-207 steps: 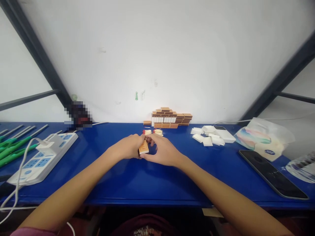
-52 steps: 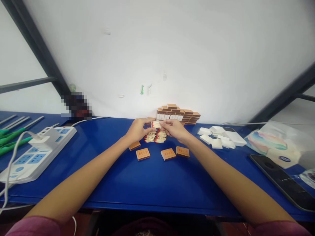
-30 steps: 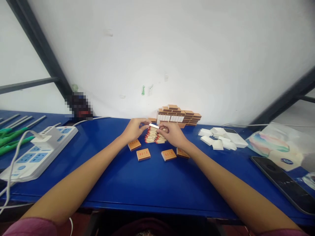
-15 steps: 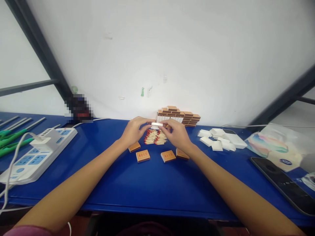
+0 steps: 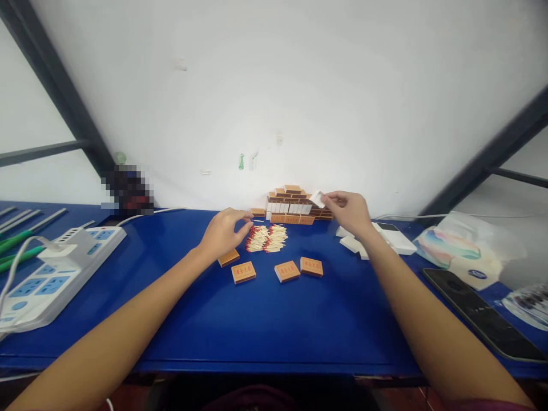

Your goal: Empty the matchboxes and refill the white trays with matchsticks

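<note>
My right hand [image 5: 350, 212] pinches a small white matchbox tray [image 5: 317, 198], held in the air in front of the stack of orange matchboxes [image 5: 295, 204] by the wall. My left hand [image 5: 224, 232] rests by the loose pile of red-tipped matches [image 5: 266, 237], thumb and fingers curled close together; whether a match is between them I cannot make out. Several orange matchbox sleeves [image 5: 286, 271] lie flat on the blue table [image 5: 257, 319] in front of the matches.
A heap of white trays [image 5: 353, 242] lies behind my right wrist. A white power strip [image 5: 51, 277] with cables sits at left, green-handled tools [image 5: 12, 246] beyond it. A black phone [image 5: 478, 313] and plastic packets [image 5: 458, 246] lie at right.
Both hands held the white tray together over the matches; now my right hand has carried it away to the right and my left hand has dropped beside the match pile.
</note>
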